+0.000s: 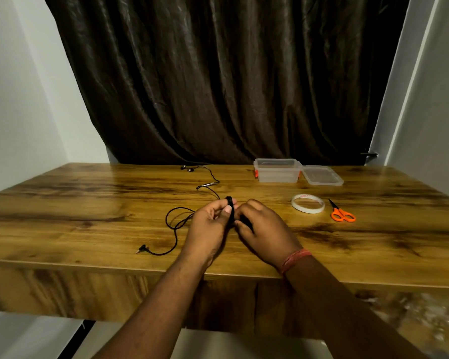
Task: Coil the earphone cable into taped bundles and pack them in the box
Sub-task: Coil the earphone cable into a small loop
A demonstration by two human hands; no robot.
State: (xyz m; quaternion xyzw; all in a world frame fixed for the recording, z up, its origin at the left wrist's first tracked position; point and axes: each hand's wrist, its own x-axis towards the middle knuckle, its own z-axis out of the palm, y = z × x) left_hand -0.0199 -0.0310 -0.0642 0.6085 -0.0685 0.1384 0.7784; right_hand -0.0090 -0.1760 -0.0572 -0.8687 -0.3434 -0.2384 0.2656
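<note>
Head view, only one there is.

Progress: early, by my read. A small coil of the earphone cable (pixel 230 209) is wound up between the two hands, but most of the length lies loose on the table (pixel 88 203). One slack loop (pixel 175 218) sits just left of the hands and trails to the jack plug (pixel 141 249) near the front edge. The other run goes back past the inline remote (pixel 208 184) to the earbuds (pixel 187 168) at the far edge by the curtain (pixel 218 73).

No tape on the bundle that I can see. Tape roll (pixel 308 203) lies flat to the right, untouched; orange scissors (pixel 342 214) just beside it, further right. Box (pixel 277 170) is open at the far right and looks empty, though the walls are translucent so not certain. Its lid (pixel 322 175) is off, lying touching the box's right side.

Left to do, as I judge it: finish winding, cut tape, wrap, drop in box. So roughly the first step of four, partly done.

Hands:
- Left hand (pixel 209 225): fingers curled, thumb and fingertips pinching the wound coil from the left, holding it up off the table.
- Right hand (pixel 263 229): back of hand to camera, fingers curled in toward the coil. Looks like it has hold of the cable on the coil's right side, though the fingertips are hidden behind the knuckles, so exact grip unclear. Red thread band (pixel 294 260) on that wrist.

Both hands sit close together, near the table's front middle.
</note>
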